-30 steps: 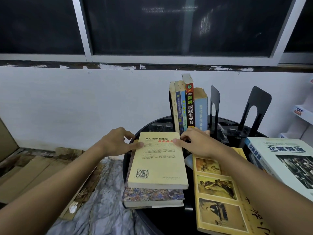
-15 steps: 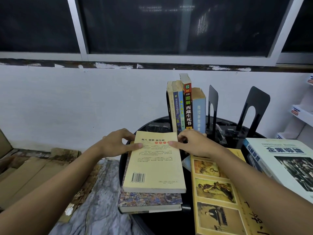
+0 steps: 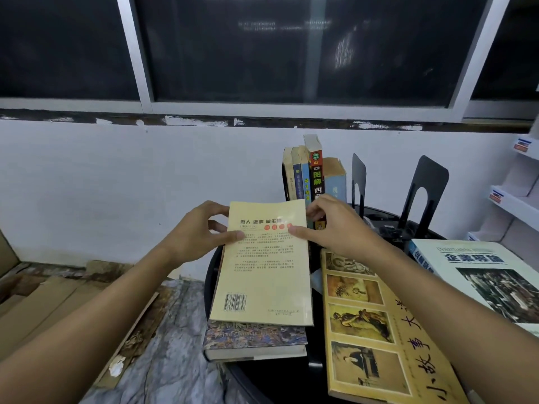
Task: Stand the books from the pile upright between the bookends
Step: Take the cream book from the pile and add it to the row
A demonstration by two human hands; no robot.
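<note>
A pale yellow paperback (image 3: 265, 266) lies back cover up on top of a dark patterned book (image 3: 253, 339) at the table's left edge. Its far end is tilted up off the pile. My left hand (image 3: 198, 231) grips the far left corner, thumb on the cover and fingers underneath. My right hand (image 3: 335, 225) pinches the far right corner the same way. Behind them several books (image 3: 309, 173) stand upright against a black bookend (image 3: 358, 182). A second black bookend (image 3: 425, 191) stands further right, apart from the row.
The round black table (image 3: 210, 275) also carries a large yellow picture book (image 3: 376, 325) lying flat by my right arm and a white and blue book (image 3: 484, 275) at the right. White shelves (image 3: 516, 199) are at the far right. Cardboard (image 3: 43, 304) lies on the floor left.
Both hands have tilted the far end of the yellow paperback up off the pile; its near edge still rests on the dark book.
</note>
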